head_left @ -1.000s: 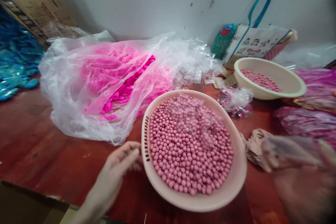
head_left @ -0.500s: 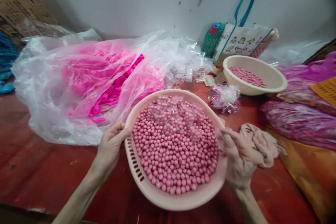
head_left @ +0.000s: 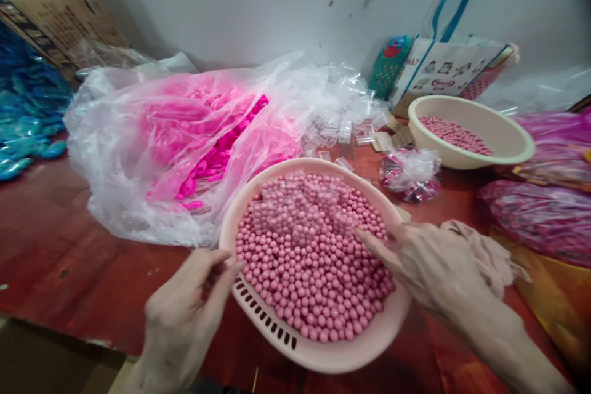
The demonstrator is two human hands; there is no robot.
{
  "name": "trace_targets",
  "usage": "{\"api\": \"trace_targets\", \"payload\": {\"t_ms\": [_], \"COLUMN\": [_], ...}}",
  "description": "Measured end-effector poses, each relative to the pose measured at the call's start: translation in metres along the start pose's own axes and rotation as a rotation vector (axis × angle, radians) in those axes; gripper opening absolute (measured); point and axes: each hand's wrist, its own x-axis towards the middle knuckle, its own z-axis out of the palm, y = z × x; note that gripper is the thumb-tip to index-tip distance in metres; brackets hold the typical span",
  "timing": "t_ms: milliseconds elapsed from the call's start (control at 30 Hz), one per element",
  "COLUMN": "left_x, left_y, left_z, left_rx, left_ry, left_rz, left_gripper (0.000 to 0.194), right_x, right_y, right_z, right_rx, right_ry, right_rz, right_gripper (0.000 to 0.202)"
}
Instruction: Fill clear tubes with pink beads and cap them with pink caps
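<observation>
A pale pink plastic basket point(head_left: 318, 362) full of round pink beads point(head_left: 318, 283) stands before me on the red table. Several small clear plastic pieces point(head_left: 300, 209) lie on the beads toward the far side. My left hand point(head_left: 191, 301) grips the basket's left rim between thumb and fingers, just above its row of slots. Over the right rim reaches my right hand point(head_left: 425, 258), holding nothing visible. Its index finger is stretched out over the beads near the clear pieces; contact cannot be made out.
A clear bag of bright pink pieces point(head_left: 198, 117) lies behind left. Blue pieces point(head_left: 32, 98) and a cardboard box point(head_left: 60, 6) sit far left. Rightward are a cream bowl point(head_left: 521, 151) of beads, a small bundle point(head_left: 410, 175), a cloth point(head_left: 484, 258) and a tote bag point(head_left: 447, 68).
My right hand has let go of the right rim and moved in over the beads. The basket has turned, bringing its slots nearer the front. The view has shifted left.
</observation>
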Motion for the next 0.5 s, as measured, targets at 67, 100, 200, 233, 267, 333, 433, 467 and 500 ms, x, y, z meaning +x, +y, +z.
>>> {"api": "trace_targets", "payload": {"t_ms": [67, 100, 200, 233, 267, 333, 433, 467, 500], "left_x": [0.009, 0.013, 0.015, 0.013, 0.011, 0.006, 0.001, 0.001, 0.000], "left_y": [0.006, 0.008, 0.008, 0.006, 0.005, 0.003, 0.003, 0.004, 0.004], "left_z": [0.007, 0.012, 0.024, 0.026, 0.027, 0.027, 0.027, 0.027, 0.028], "left_rx": [0.036, 0.062, 0.112, 0.095, 0.061, -0.013, -0.079, -0.095, -0.110], "left_ry": [-0.200, -0.302, -0.566, -0.622, -0.661, -0.709, -0.758, -0.766, -0.775], "left_rz": [0.178, 0.227, 0.271, 0.281, 0.296, 0.332, 0.360, 0.365, 0.375], "left_gripper": [0.011, 0.012, 0.027, 0.034, 0.041, 0.049, 0.049, 0.049, 0.049], "right_x": [-0.008, -0.012, -0.020, -0.022, -0.024, -0.026, -0.028, -0.028, -0.029], "right_y": [-0.007, -0.010, -0.013, -0.012, -0.009, -0.004, 0.000, -0.001, -0.002], "right_z": [0.002, 0.003, 0.003, 0.003, 0.003, 0.005, 0.009, 0.010, 0.010], "right_rx": [-0.185, -0.277, -0.437, -0.465, -0.489, -0.523, -0.576, -0.594, -0.611], "right_ry": [-0.069, -0.128, -0.257, -0.282, -0.293, -0.328, -0.388, -0.372, -0.340], "right_rz": [-0.146, -0.225, -0.360, -0.367, -0.361, -0.356, -0.404, -0.427, -0.454], "right_gripper": [0.043, 0.043, 0.034, 0.029, 0.025, 0.017, 0.023, 0.027, 0.029]}}
